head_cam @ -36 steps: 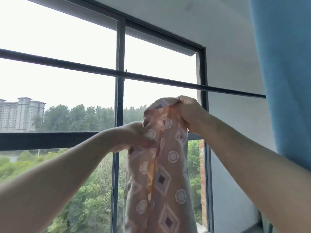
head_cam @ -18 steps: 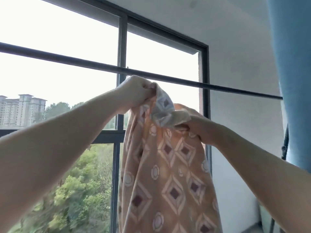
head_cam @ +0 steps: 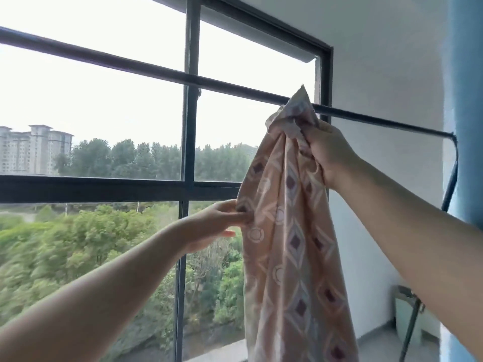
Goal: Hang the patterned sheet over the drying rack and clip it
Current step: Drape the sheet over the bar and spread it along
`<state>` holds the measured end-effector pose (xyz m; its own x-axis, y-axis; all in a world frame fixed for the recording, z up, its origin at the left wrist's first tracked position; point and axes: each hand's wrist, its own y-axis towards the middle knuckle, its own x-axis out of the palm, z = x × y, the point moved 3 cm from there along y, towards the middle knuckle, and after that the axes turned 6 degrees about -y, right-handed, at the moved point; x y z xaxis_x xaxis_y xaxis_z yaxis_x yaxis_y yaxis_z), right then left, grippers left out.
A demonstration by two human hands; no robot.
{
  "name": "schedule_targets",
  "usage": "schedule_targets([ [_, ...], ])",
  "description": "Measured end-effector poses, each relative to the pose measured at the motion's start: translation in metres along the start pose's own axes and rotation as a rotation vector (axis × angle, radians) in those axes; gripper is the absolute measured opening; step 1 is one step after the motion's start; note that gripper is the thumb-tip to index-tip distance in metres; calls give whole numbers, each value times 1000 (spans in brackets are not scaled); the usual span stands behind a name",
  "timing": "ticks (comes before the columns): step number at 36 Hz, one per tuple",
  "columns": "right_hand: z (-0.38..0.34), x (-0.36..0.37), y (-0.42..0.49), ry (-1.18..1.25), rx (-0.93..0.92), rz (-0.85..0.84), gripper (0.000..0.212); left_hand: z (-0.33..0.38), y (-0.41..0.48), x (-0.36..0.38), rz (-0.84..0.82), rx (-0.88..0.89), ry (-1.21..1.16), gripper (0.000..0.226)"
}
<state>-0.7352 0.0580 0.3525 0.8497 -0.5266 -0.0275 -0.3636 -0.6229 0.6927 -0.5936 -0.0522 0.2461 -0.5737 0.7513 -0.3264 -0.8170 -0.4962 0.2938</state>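
Far out at nine o'clock, pale tower blocks (head_cam: 34, 150) are standing behind a line of trees (head_cam: 136, 159), all of it showing through the dark window frame (head_cam: 189, 131). The drying rack rail (head_cam: 130, 65) is running in from ten o'clock and sloping across the glass towards three o'clock.

Up from seven o'clock the left arm is reaching, and the left hand (head_cam: 217, 223) is sitting just below centre. Its thumb and upper fingers are pinching the left edge of the patterned sheet (head_cam: 287, 244), while one lower finger is sticking out straight underneath.

The sheet itself, peach with diamonds and circles, is hanging in a long bunched column from about one o'clock down to five o'clock and out of the bottom of the view. It is not lying over the rail yet. One corner is poking up in front of the rail; whether it is touching the rail I cannot tell.

The right hand (head_cam: 329, 150) is gripping the gathered top of the sheet in a curled fist, just beneath the rail, with the right arm coming in from four o'clock.

Behind it the white wall (head_cam: 379, 61) is filling two o'clock. At three o'clock the rail is bending downwards beside a hanging blue cloth (head_cam: 467, 100).
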Motion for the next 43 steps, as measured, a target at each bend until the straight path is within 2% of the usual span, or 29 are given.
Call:
schedule_targets([
  [3,-1,-5,0,35,6,43,24,-21,1,12,-22,-60,-279,51],
  [5,-1,-11,2,70,11,77,21,-35,-1,20,-119,-124,-301,52],
  [8,-1,-19,1,64,12,97,27,-46,-1,31,-217,-158,-185,28],
  [10,0,-23,-1,44,5,91,34,-46,6,31,-111,-159,-181,11],
  [13,0,-28,-5,17,5,88,26,-40,17,20,129,-105,-224,16],
  [17,-5,-44,-1,19,-22,174,19,27,27,-16,378,117,-62,21],
  [20,-18,-54,5,-64,-122,283,9,99,31,-53,480,323,65,23],
  [22,-30,-53,4,-164,-213,311,13,106,36,-53,502,331,178,23],
  [25,-27,-38,-7,-198,-146,57,23,71,22,-17,370,224,510,28],
  [26,-22,-35,-10,-251,-86,-43,29,65,17,-13,384,247,559,29],
  [29,-10,-30,-20,-400,7,-230,47,79,4,-29,505,320,379,22],
  [32,-2,-10,-26,-543,71,-455,60,99,7,-28,422,348,459,24],
  [34,0,9,-30,-567,154,-589,48,109,7,-18,409,377,493,27],
  [36,-4,21,-33,-602,175,-651,20,117,7,-15,398,389,527,30],
  [37,-6,22,-31,-624,164,-635,13,119,7,-14,393,392,535,30],
  [39,-9,18,-23,-624,129,-517,13,119,5,-18,400,388,492,27],
  [41,-9,14,-17,-507,81,-354,7,113,0,-22,401,346,351,20],
  [43,-8,14,-12,-395,37,-212,8,101,-3,-20,317,293,213,12],
])
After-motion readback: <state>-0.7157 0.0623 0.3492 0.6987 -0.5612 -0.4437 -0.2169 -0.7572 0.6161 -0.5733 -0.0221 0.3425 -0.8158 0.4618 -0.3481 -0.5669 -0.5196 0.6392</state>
